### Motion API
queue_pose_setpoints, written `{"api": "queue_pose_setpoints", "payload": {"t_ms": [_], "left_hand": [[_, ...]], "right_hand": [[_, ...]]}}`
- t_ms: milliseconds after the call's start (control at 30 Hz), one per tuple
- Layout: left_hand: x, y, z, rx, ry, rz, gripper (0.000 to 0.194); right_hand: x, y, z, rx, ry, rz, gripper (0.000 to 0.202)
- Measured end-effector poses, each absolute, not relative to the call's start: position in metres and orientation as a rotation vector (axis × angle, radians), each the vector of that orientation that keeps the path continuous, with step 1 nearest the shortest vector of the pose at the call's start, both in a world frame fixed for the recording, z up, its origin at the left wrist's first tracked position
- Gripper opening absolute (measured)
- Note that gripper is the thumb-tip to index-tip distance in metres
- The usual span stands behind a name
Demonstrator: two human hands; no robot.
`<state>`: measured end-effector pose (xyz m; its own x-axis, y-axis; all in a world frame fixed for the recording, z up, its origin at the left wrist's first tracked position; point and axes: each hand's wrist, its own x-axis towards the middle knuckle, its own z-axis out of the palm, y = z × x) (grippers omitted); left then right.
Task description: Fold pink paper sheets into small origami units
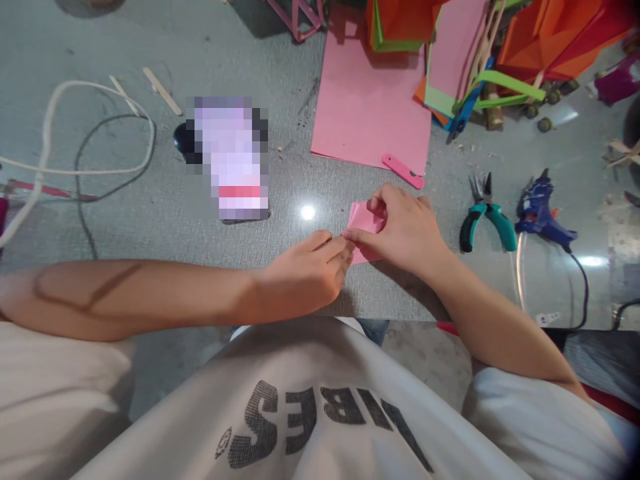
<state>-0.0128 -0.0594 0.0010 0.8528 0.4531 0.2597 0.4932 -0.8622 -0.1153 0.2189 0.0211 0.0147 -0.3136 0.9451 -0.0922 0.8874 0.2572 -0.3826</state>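
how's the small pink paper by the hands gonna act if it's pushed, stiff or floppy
Probably floppy: the small pink paper looks thin and appears folded over on itself. It is likely light, being just a little sheet. It may slide rather than roll if let go, since its lower part looks flat against the tabletop.

The tabletop [295,180] is moderately lit; a compact white glare is reflected near its middle, and weaker highlights are seen at the right. A soft shadow is cast beneath the right forearm [480,307], and a dark looped shadow is thrown across the left forearm [170,293]. The pale cable [49,137] is doubled by a grey shadow. A patch [233,153] left of centre is obscured by coarse pixelation. The sleeves [530,400] are stretched by wide-angle distortion and slightly softened; the right edge is darkened.
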Motion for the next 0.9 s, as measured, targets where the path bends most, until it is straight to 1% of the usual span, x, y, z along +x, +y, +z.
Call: {"api": "queue_pose_setpoints", "payload": {"t_ms": [133, 367, 433, 467, 600, 633, 700, 767, 833, 900], "left_hand": [[-0.014, -0.056, 0.002, -2.862, -0.754, -0.373, 0.037], [-0.014, -0.055, -0.006, -2.901, -0.732, -0.411, 0.036], [-0.014, -0.054, -0.008, -2.885, -0.725, -0.413, 0.035], [-0.014, -0.054, -0.008, -2.876, -0.724, -0.418, 0.035], [-0.014, -0.052, -0.008, -2.868, -0.730, -0.422, 0.033], [-0.014, -0.052, -0.008, -2.873, -0.727, -0.420, 0.032], [-0.014, -0.051, -0.007, -2.875, -0.713, -0.430, 0.032], [-0.015, -0.051, -0.007, -2.862, -0.693, -0.441, 0.032], [-0.015, -0.051, -0.006, -2.843, -0.669, -0.453, 0.032], [-0.016, -0.051, -0.006, -2.828, -0.648, -0.466, 0.033]], "right_hand": [[0.218, 0.021, 0.009, -1.740, -2.307, 0.534, 0.052], [0.215, 0.051, -0.006, -1.776, -2.110, 0.393, 0.034], [0.218, 0.056, -0.004, -1.752, -2.116, 0.405, 0.025], [0.221, 0.057, -0.001, -1.707, -2.141, 0.441, 0.024], [0.238, 0.052, 0.013, -1.392, -2.358, 0.649, 0.033], [0.242, 0.051, 0.015, -1.363, -2.423, 0.658, 0.039], [0.247, 0.048, 0.016, -1.396, -2.515, 0.632, 0.058], [0.251, 0.048, 0.015, -1.457, -2.551, 0.622, 0.067], [0.256, 0.052, 0.013, -1.482, -2.551, 0.640, 0.066], [0.264, 0.057, 0.013, -1.499, -2.523, 0.639, 0.061]]}}
